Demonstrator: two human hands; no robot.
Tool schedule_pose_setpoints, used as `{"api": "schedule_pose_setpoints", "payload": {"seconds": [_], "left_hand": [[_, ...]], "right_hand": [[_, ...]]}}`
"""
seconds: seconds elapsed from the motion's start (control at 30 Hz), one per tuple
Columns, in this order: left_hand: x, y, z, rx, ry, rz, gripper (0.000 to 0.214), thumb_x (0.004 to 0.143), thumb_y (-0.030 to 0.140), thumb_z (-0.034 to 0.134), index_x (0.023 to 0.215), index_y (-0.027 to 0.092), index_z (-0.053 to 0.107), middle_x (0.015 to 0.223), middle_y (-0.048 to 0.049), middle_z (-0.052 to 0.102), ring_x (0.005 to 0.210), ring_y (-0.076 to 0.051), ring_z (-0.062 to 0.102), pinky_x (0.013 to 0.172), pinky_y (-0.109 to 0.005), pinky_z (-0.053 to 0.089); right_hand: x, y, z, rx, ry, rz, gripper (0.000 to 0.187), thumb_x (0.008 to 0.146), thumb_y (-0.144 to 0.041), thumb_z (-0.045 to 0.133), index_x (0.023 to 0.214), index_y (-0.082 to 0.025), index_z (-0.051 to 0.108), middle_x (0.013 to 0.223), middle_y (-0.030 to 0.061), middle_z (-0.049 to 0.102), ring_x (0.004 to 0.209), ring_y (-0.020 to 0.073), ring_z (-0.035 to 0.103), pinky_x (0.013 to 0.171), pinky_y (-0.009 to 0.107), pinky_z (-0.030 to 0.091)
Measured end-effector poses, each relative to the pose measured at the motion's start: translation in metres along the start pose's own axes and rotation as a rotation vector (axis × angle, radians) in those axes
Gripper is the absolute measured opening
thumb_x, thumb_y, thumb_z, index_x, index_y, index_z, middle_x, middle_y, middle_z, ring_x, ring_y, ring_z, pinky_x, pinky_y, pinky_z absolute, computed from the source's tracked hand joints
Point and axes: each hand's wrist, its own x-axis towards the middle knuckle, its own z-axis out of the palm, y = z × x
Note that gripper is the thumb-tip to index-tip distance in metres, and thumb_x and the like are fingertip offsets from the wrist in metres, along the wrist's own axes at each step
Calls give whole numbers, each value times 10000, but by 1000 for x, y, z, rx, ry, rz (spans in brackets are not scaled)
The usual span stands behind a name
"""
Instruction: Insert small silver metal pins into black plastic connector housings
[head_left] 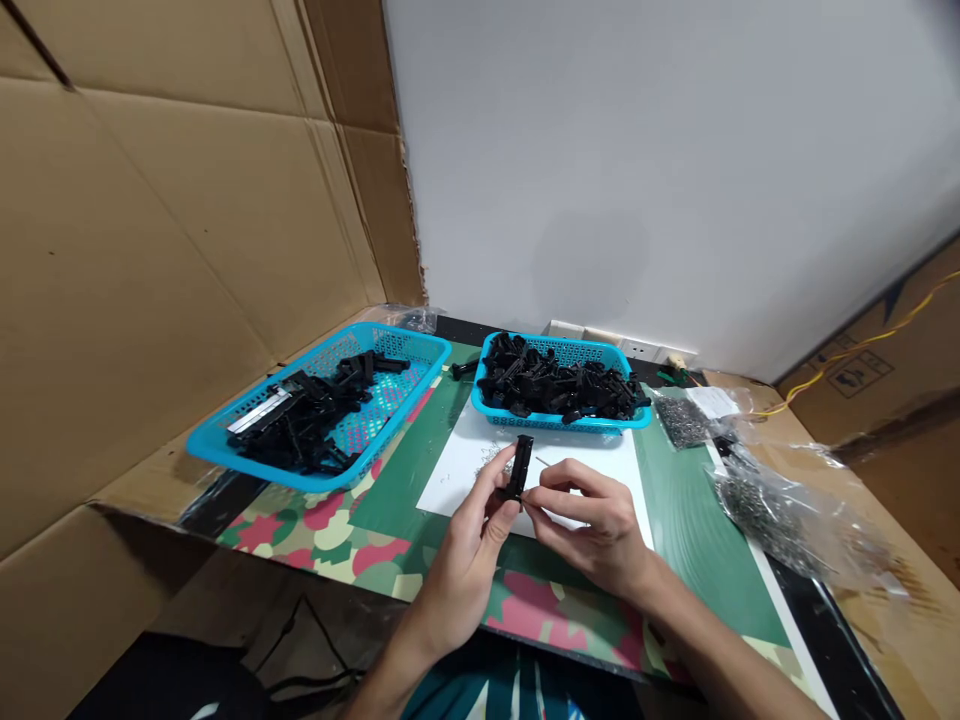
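My left hand is closed round a long black plastic part, which stands nearly upright between thumb and fingers. My right hand is pinched at the lower end of that part, its thumb and fingertip touching or almost touching it. Whatever lies in this pinch is too small to make out. A thin metal rod shows just beyond the right fingers; I cannot tell whether they hold it. Behind the left fingers, a scatter of tiny metal pieces lies on a white sheet.
A blue basket heaped with black parts stands at the back. Another blue basket with black parts sits at left, beside a cardboard wall. Clear bags of small metal pieces lie at right. Power sockets line the wall.
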Motion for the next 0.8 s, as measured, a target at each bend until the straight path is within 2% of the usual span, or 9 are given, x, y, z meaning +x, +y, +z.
{"api": "schedule_pose_setpoints", "payload": {"seconds": [0.23, 0.4, 0.57, 0.8], "left_hand": [[0, 2, 1, 172, 36, 104, 508, 1106, 370, 506, 1610, 340, 450, 1656, -51, 490, 1510, -251, 486, 1239, -349, 416], [2, 4, 2, 281, 68, 181, 508, 1098, 328, 526, 1602, 339, 465, 1572, -59, 584, 1371, -232, 620, 1121, -310, 526], [4, 6, 2, 354, 97, 293, 493, 1089, 292, 535, 1580, 315, 503, 1497, -72, 646, 1321, -249, 655, 1125, -346, 528], [1, -2, 0, 253, 45, 174, 498, 1097, 308, 524, 1592, 339, 475, 1510, -73, 608, 1302, -221, 635, 1109, -311, 517]], "right_hand": [[-4, 3, -5, -121, -43, -99, 148, 954, -57, 661, 1019, -168, 734, 900, 71, 665, 727, 146, 585, 619, 265, 504], [-5, 2, -9, -154, -59, -117, 131, 960, -68, 668, 1028, -165, 724, 907, 70, 668, 747, 146, 593, 636, 261, 511], [0, -2, -11, -147, -64, -110, 129, 984, -80, 637, 1029, -163, 725, 900, 72, 670, 741, 145, 599, 640, 261, 522], [0, 0, -12, 1, -85, -57, 142, 973, -86, 653, 1044, -168, 744, 919, 72, 660, 756, 144, 623, 646, 259, 547]]}}
